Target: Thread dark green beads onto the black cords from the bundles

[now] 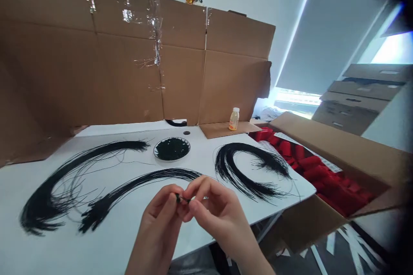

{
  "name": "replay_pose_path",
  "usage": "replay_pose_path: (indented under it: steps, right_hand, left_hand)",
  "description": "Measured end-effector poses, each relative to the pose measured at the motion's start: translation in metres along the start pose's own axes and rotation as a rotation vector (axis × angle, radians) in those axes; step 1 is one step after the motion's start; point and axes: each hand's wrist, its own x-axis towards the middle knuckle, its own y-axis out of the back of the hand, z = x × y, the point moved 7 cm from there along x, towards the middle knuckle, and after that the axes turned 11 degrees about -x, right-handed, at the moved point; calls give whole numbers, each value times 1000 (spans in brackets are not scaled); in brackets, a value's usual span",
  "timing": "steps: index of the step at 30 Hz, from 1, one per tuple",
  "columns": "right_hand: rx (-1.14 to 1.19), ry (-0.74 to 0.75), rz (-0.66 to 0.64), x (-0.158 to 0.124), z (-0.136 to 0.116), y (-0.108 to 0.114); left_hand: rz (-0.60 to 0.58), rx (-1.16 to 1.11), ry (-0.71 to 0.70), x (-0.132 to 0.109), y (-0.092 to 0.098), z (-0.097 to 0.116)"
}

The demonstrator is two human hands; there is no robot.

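Note:
Close to the table's front edge, my left hand (pixel 164 215) pinches a small dark piece (pixel 178 198) between thumb and finger. My right hand (pixel 214 208) is closed on the end of a thin black strand (pixel 185 200) that meets this piece. Fingers hide the rest of both. Just beyond the hands lies a bundle of black strands (pixel 138 182), with thick clumped ends at the left. A round dish (pixel 155 154) holds many small dark bits. Two more curved bundles lie on the table, one black bundle (pixel 45 197) at left, another black bundle (pixel 226 159) at right.
Cardboard panels (pixel 129 77) stand along the back of the white table (pixel 129 245). A small bottle (pixel 234 119) with a white cap sits on a cardboard flap. Right of the table, an open carton (pixel 322 133) contains red items. Paper strips litter the floor.

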Motion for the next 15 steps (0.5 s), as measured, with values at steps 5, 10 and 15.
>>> replay_pose_path:
  steps: [5,10,15]
  right_hand:
    - [-110,22,-5,-8,-7,-2]
    - [-117,59,-10,-12,-9,-3]
    - [-133,95,-16,-12,-10,-5]
  left_hand:
    - [-20,-46,59,-6,2,-2]
    - [-56,-88,106,-9,-1,-1]
    - [-60,-96,111,-10,-2,0]
